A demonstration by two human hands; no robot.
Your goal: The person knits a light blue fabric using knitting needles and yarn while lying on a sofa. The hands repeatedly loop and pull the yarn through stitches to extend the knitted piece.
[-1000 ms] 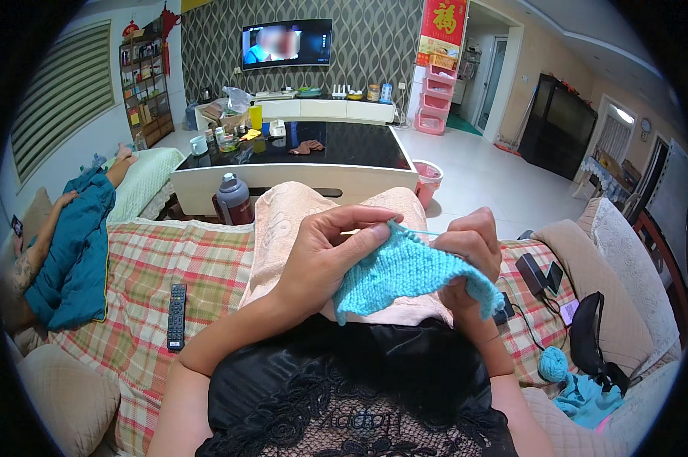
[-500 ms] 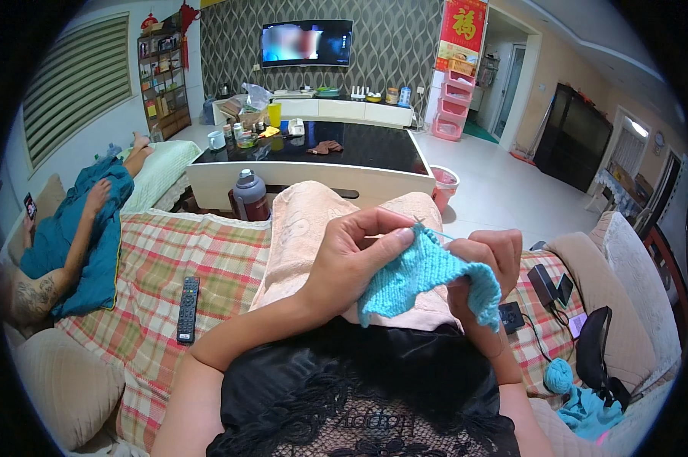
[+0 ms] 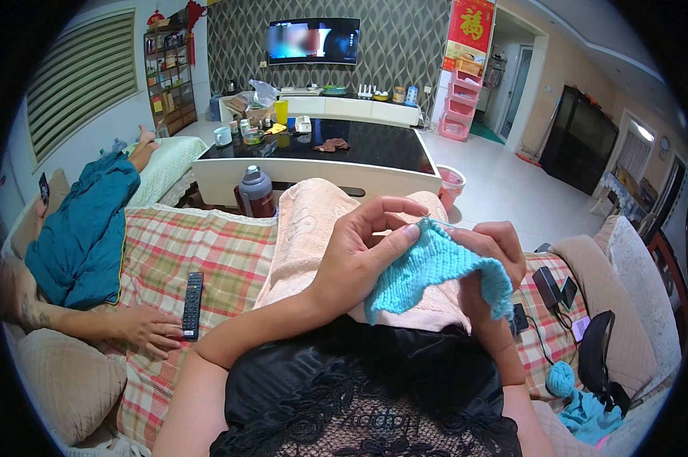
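Above my lap, a turquoise knitted piece [image 3: 427, 274] hangs between my two hands. My left hand [image 3: 367, 247] is closed on its upper left edge, thumb and forefinger pinching near the top corner, where a thin needle tip shows. My right hand [image 3: 498, 245] has its fingers curled at the fabric's upper right side; a thin turquoise strand runs from the top corner toward it. The right end of the piece droops in front of my right wrist. What lies inside the right fingers is mostly hidden. A peach towel [image 3: 306, 232] covers my knees beneath the work.
To my left, another person's hand [image 3: 147, 329] rests beside a black remote [image 3: 193, 301] on the plaid sofa cover [image 3: 161, 244]. A turquoise yarn ball [image 3: 560, 378] and a black pouch [image 3: 596, 350] lie at my right. Ahead stand a thermos [image 3: 255, 194] and a low black-topped table [image 3: 382, 148].
The other person's arm has come down from the raised leg, and that hand now lies by the remote. My hands keep their hold; the view has shifted slightly.
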